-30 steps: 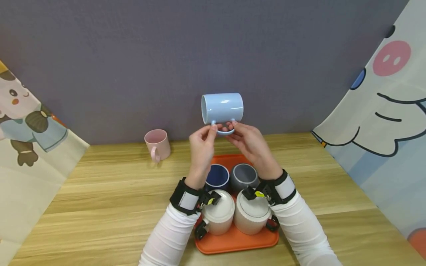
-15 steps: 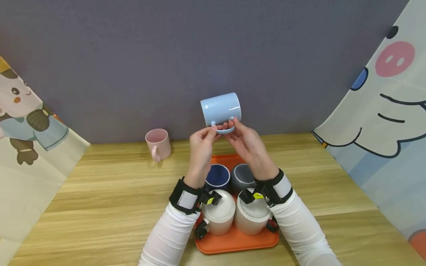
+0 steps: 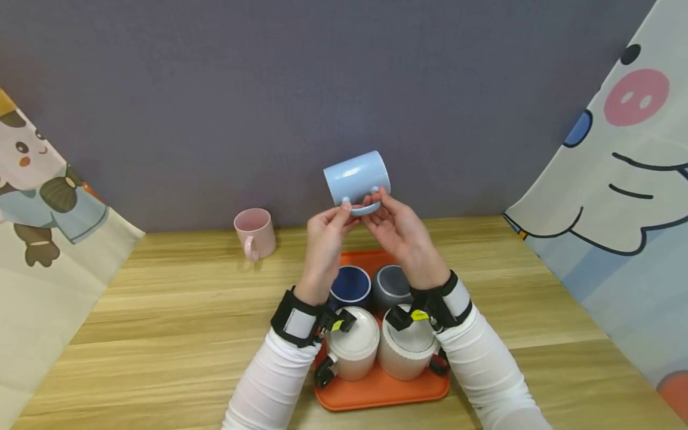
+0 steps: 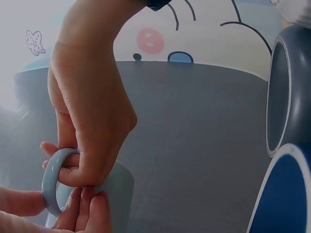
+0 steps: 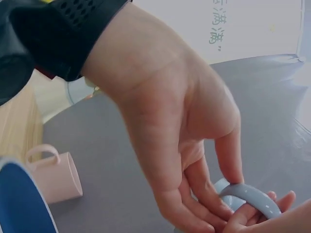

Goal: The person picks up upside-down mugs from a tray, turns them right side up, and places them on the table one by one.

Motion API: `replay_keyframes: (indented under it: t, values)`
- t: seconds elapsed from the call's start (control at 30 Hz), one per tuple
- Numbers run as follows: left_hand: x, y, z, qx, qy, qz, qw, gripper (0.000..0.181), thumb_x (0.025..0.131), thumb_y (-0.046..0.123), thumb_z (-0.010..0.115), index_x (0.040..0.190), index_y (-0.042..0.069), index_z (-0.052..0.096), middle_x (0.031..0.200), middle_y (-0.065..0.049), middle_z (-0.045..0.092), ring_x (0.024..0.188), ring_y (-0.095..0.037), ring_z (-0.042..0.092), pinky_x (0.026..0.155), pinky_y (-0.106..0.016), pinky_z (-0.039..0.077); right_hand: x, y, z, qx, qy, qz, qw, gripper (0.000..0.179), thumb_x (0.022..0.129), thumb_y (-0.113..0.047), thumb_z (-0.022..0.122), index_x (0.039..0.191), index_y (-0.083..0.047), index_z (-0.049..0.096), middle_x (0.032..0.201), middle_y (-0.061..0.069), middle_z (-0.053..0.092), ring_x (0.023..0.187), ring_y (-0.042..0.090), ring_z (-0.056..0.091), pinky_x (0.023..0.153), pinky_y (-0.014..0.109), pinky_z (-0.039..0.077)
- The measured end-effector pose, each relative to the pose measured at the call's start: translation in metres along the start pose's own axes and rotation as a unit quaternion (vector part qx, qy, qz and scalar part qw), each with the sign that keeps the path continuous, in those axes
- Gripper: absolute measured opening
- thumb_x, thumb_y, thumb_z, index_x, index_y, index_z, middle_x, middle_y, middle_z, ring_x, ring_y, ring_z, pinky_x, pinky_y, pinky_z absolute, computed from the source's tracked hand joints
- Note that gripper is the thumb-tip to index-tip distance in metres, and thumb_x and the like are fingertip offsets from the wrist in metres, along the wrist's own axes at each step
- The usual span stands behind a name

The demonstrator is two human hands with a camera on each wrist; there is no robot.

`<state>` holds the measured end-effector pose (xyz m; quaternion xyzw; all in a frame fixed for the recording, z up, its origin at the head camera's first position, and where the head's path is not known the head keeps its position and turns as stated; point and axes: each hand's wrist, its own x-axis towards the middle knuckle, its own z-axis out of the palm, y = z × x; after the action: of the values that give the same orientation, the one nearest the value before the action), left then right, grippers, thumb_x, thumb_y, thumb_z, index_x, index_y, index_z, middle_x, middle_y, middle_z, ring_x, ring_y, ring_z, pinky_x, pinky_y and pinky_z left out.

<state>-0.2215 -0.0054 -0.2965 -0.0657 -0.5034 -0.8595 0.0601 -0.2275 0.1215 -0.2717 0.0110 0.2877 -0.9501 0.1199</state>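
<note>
- Glossy, cylindrical light-blue mug [image 3: 357,177] held in the air above the far end of the orange tray [image 3: 381,388].
- It lies sideways (long axis left-right, slightly tilted), handle pointing down.
- Left hand [image 3: 325,233] and right hand [image 3: 400,230] both pinch the handle.

Compared with one second ago, the light blue mug [image 3: 356,177] sits at a different angle: then it lay level on its side above the hands, now its open end dips to the left and the base end rides higher to the right. The mug also appears slightly narrower in the head view, its mouth less exposed. The left hand [image 3: 324,239] and the right hand [image 3: 404,237] are a little nearer each other at the handle [image 3: 364,209], and both wrists stand marginally further from the camera.
</note>
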Motion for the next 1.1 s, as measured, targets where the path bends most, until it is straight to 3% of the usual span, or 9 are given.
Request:
replay_keyframes:
  t: [0.17, 0.4, 0.5, 0.6, 0.67, 0.73, 0.87, 0.97, 1.1]
  values:
    - [0.000, 0.000, -0.001, 0.010, -0.010, -0.007, 0.9999, 0.031, 0.097, 0.008, 0.051, 0.110, -0.019, 0.059, 0.084, -0.003, 0.067, 0.078, -0.011, 0.065, 0.084, -0.028, 0.054, -0.001, -0.001, 0.001, 0.011, 0.010, 0.002, 0.9999, 0.016, 0.098, -0.018, 0.047, 0.093, -0.005, 0.054, 0.079, 0.004, 0.058, 0.082, 0.016, 0.060, 0.085, 0.027, 0.049]
    - [0.000, 0.003, -0.003, 0.025, -0.028, -0.017, 0.9992, 0.032, 0.098, 0.008, 0.050, 0.109, -0.021, 0.058, 0.082, -0.003, 0.066, 0.078, -0.011, 0.064, 0.085, -0.032, 0.054, -0.001, 0.000, 0.003, -0.012, -0.005, -0.011, 0.9999, 0.020, 0.098, -0.020, 0.048, 0.088, -0.007, 0.059, 0.075, 0.002, 0.061, 0.081, 0.014, 0.059, 0.083, 0.025, 0.048]
    - [0.001, 0.004, -0.006, 0.071, -0.039, -0.022, 0.9965, 0.032, 0.098, 0.010, 0.050, 0.108, -0.019, 0.061, 0.085, -0.009, 0.067, 0.080, -0.016, 0.066, 0.088, -0.037, 0.053, -0.001, -0.001, 0.005, -0.014, -0.003, -0.014, 0.9998, 0.017, 0.097, -0.019, 0.049, 0.089, -0.007, 0.059, 0.074, 0.002, 0.061, 0.082, 0.014, 0.059, 0.085, 0.024, 0.047]
    - [0.001, 0.007, -0.012, 0.155, -0.043, -0.010, 0.9869, 0.033, 0.098, 0.016, 0.051, 0.105, -0.013, 0.065, 0.091, -0.018, 0.069, 0.086, -0.025, 0.068, 0.087, -0.040, 0.054, -0.001, -0.001, 0.007, -0.020, 0.005, -0.015, 0.9997, 0.013, 0.096, -0.018, 0.051, 0.092, -0.007, 0.057, 0.074, 0.002, 0.060, 0.083, 0.015, 0.057, 0.085, 0.024, 0.045]
    - [0.001, 0.010, -0.015, 0.217, -0.039, 0.010, 0.9753, 0.034, 0.098, 0.021, 0.051, 0.101, -0.009, 0.068, 0.094, -0.021, 0.070, 0.088, -0.029, 0.068, 0.083, -0.041, 0.055, 0.000, -0.001, 0.009, -0.038, 0.014, -0.021, 0.9990, 0.014, 0.096, -0.018, 0.051, 0.092, -0.007, 0.058, 0.074, 0.002, 0.059, 0.083, 0.015, 0.056, 0.085, 0.023, 0.045]
    - [0.000, 0.012, -0.020, 0.284, -0.028, 0.047, 0.9572, 0.033, 0.098, 0.024, 0.052, 0.096, -0.004, 0.070, 0.092, -0.019, 0.071, 0.086, -0.029, 0.067, 0.078, -0.039, 0.055, 0.000, -0.001, 0.010, -0.057, 0.020, -0.025, 0.9979, 0.015, 0.097, -0.018, 0.050, 0.091, -0.007, 0.058, 0.074, 0.001, 0.059, 0.083, 0.014, 0.056, 0.084, 0.023, 0.044]
    - [-0.002, 0.015, -0.028, 0.397, 0.008, 0.150, 0.9052, 0.026, 0.095, 0.025, 0.056, 0.092, 0.003, 0.070, 0.087, -0.012, 0.068, 0.081, -0.024, 0.063, 0.075, -0.038, 0.052, 0.002, -0.001, 0.012, -0.083, 0.028, -0.030, 0.9957, 0.020, 0.097, -0.018, 0.049, 0.085, -0.006, 0.060, 0.073, 0.001, 0.059, 0.084, 0.015, 0.055, 0.083, 0.023, 0.042]
    - [-0.004, 0.014, -0.032, 0.444, 0.022, 0.223, 0.8674, 0.020, 0.093, 0.020, 0.058, 0.095, 0.003, 0.069, 0.091, -0.013, 0.064, 0.087, -0.027, 0.060, 0.079, -0.039, 0.049, 0.005, 0.000, 0.013, -0.091, 0.032, -0.028, 0.9949, 0.020, 0.097, -0.018, 0.049, 0.085, -0.005, 0.060, 0.075, 0.001, 0.059, 0.085, 0.014, 0.055, 0.084, 0.023, 0.042]
    - [-0.004, 0.009, -0.038, 0.472, 0.018, 0.277, 0.8368, 0.018, 0.092, 0.015, 0.059, 0.100, 0.001, 0.068, 0.097, -0.016, 0.062, 0.093, -0.033, 0.055, 0.085, -0.041, 0.042, 0.010, 0.000, 0.015, -0.093, 0.044, -0.023, 0.9944, 0.018, 0.096, -0.018, 0.050, 0.087, -0.005, 0.058, 0.076, 0.001, 0.060, 0.084, 0.013, 0.055, 0.083, 0.022, 0.043]
